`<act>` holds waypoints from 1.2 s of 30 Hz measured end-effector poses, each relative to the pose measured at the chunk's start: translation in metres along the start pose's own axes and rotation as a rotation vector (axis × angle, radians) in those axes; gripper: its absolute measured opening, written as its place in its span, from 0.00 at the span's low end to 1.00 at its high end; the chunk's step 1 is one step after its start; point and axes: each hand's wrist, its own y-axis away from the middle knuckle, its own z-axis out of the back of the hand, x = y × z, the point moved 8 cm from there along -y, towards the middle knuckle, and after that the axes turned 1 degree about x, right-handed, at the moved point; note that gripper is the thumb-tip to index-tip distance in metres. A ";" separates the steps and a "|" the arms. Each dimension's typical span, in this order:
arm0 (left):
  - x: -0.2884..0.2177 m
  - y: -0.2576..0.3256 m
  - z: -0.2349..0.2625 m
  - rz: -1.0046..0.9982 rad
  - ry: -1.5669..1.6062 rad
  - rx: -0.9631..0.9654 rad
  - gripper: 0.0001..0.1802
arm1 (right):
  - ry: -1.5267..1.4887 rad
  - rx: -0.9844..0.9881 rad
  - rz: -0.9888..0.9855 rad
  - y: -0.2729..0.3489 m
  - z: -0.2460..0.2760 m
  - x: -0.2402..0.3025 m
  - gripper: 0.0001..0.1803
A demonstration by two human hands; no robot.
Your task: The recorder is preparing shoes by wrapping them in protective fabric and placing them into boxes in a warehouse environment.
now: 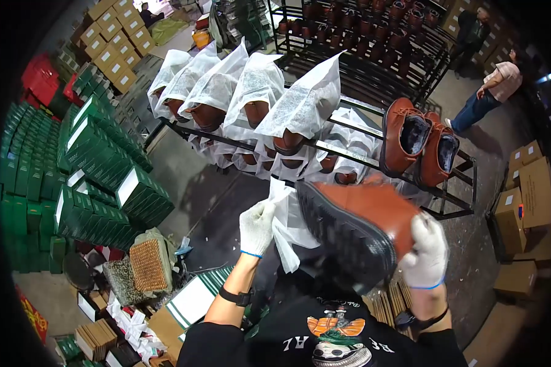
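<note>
My left hand (257, 227), in a white knit glove, is closed on a white non-woven shoe bag (292, 235) that hangs down in loose folds. In my gloved right hand (423, 252) is a brown leather shoe (376, 211), tilted with its black ridged sole toward me and its toe low. The shoe's left end is beside the bag; whether they touch I cannot tell. On the black metal rack (453, 199) ahead, several brown shoes are partly covered by white bags (306, 104). At its right end a pair of brown shoes (404, 137) sits uncovered.
Green shoeboxes (98, 211) are stacked at the left, near a chair with a beaded cushion (147, 264). Brown cartons (536, 189) line the right side. Farther back, another rack (361, 43) holds more shoes. A person in a pink top (505, 79) is at the far right.
</note>
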 end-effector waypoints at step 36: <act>-0.104 0.023 -0.058 -0.459 -0.577 0.178 0.10 | 0.915 0.471 0.448 0.005 -0.076 -0.076 0.19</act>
